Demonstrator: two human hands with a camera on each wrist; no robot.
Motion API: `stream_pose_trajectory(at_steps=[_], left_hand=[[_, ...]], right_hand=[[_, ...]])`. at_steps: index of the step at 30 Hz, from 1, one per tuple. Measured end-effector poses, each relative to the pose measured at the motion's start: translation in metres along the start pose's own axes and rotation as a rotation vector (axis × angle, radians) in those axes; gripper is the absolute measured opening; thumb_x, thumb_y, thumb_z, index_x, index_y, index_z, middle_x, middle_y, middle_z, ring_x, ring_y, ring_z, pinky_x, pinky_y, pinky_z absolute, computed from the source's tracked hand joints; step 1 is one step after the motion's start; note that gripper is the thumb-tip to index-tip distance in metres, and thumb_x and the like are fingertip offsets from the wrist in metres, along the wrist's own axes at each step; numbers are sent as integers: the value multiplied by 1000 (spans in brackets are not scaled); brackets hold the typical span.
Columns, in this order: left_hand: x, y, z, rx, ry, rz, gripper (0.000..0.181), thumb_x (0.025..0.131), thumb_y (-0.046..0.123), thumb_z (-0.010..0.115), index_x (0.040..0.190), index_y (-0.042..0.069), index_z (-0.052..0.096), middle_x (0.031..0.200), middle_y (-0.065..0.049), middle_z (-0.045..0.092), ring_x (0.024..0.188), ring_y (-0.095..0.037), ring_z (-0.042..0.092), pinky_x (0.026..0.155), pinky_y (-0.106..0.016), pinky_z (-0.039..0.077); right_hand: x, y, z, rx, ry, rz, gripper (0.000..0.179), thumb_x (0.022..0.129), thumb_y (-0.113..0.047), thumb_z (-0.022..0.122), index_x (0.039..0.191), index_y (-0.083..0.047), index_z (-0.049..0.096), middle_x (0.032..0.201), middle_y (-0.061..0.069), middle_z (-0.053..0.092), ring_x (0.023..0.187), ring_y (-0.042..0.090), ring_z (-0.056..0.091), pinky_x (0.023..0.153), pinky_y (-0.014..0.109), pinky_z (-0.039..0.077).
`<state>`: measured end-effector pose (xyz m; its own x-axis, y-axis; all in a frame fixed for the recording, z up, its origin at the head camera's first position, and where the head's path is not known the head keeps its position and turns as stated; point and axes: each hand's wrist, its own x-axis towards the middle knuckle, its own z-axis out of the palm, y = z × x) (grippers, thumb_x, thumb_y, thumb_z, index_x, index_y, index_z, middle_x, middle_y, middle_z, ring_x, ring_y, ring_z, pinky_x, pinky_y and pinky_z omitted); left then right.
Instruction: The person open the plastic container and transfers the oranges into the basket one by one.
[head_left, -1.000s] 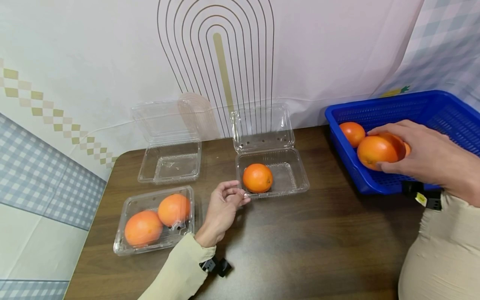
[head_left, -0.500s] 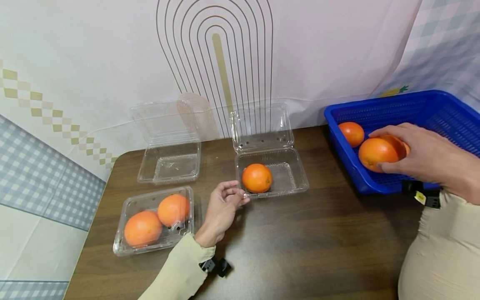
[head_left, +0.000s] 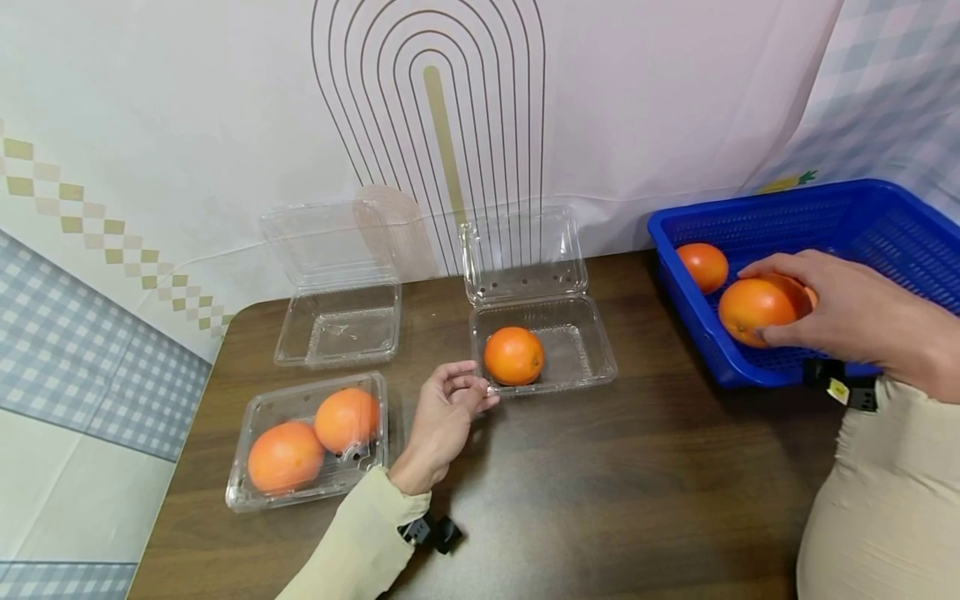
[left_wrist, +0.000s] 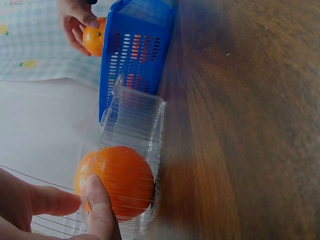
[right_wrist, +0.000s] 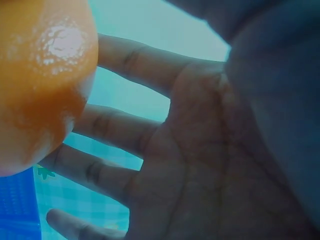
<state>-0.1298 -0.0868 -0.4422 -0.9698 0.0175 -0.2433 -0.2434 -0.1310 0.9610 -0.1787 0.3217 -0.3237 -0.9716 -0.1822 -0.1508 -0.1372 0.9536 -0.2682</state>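
Note:
In the head view my left hand pinches the near left rim of an open clear plastic clamshell box. One orange lies in the left part of that box. The left wrist view shows the thumb and a finger on either side of the thin rim. Over at the right, my right hand grips another orange above the blue basket. Close up in the right wrist view, the fingers reach round this orange; the thumb's contact is hidden there.
A further orange lies in the basket's left corner. Left of my left hand, a closed clamshell holds two oranges. Behind it stands an open clamshell with nothing in it. A patterned wall cloth borders the table's back edge.
My right hand and its orange have shifted very slightly down and to the right over the basket. The left hand stays on the box rim.

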Motion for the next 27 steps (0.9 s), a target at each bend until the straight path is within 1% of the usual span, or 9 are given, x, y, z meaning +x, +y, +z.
stream_pose_trajectory(at_steps=[7, 9, 14, 16, 18, 22, 24, 25, 27], left_hand=[[0, 0, 0, 0, -2, 3, 35, 99, -8, 55, 133, -8, 47, 103, -9, 56, 84, -10, 64, 85, -25, 65], [0, 0, 0, 3, -3, 2, 35, 99, -8, 55, 133, -8, 47, 104, -10, 56, 84, -10, 64, 85, -25, 65], [1, 0, 0, 15, -6, 0, 35, 99, -7, 56, 133, -8, 47, 105, -12, 57, 84, -10, 65, 89, -30, 65], [1, 0, 0, 17, -7, 2, 35, 99, -7, 56, 134, -8, 47, 106, -13, 57, 84, -10, 65, 89, -30, 65], [1, 0, 0, 19, -7, 3, 35, 100, -6, 56, 134, -8, 47, 106, -14, 57, 84, -10, 66, 89, -30, 65], [1, -1, 0, 23, -5, 3, 35, 100, -6, 56, 133, -8, 47, 105, -12, 57, 83, -10, 65, 88, -29, 65], [1, -1, 0, 22, -4, 3, 35, 100, -6, 56, 133, -8, 47, 105, -11, 57, 83, -10, 65, 88, -29, 65], [1, -1, 0, 21, -4, 3, 35, 100, -6, 56, 133, -8, 48, 104, -11, 57, 83, -10, 65, 87, -28, 65], [1, -1, 0, 20, -3, 3, 35, 99, -6, 56, 133, -7, 48, 104, -10, 57, 83, -10, 65, 87, -28, 65]], right_hand=[[5, 4, 1, 42, -41, 5, 68, 81, -27, 86, 137, -1, 55, 124, 31, 58, 106, 43, 53, 76, 38, 47], [6, 4, 1, 56, -59, 14, 68, 82, -25, 85, 138, -1, 54, 124, 32, 58, 106, 44, 53, 76, 40, 48], [6, 4, 1, 67, -80, 30, 66, 85, -21, 82, 139, 1, 52, 126, 34, 55, 106, 46, 51, 81, 55, 51], [6, 5, 1, 74, -85, 31, 65, 85, -20, 81, 139, 1, 51, 126, 34, 55, 106, 46, 51, 82, 56, 51], [7, 6, 2, 81, -94, 33, 65, 86, -20, 81, 140, 1, 51, 125, 34, 55, 106, 46, 52, 80, 52, 52], [8, 7, 4, 91, -109, 29, 63, 85, -19, 81, 137, 1, 53, 121, 31, 58, 101, 42, 55, 73, 35, 50], [8, 7, 5, 98, -121, 32, 63, 85, -19, 81, 137, 3, 52, 120, 32, 58, 100, 42, 55, 72, 34, 50], [9, 7, 5, 97, -121, 31, 62, 85, -19, 81, 136, 3, 53, 119, 32, 58, 100, 42, 55, 71, 31, 48], [9, 6, 6, 97, -124, 35, 62, 85, -19, 81, 136, 3, 53, 119, 32, 58, 99, 42, 55, 71, 31, 49]])
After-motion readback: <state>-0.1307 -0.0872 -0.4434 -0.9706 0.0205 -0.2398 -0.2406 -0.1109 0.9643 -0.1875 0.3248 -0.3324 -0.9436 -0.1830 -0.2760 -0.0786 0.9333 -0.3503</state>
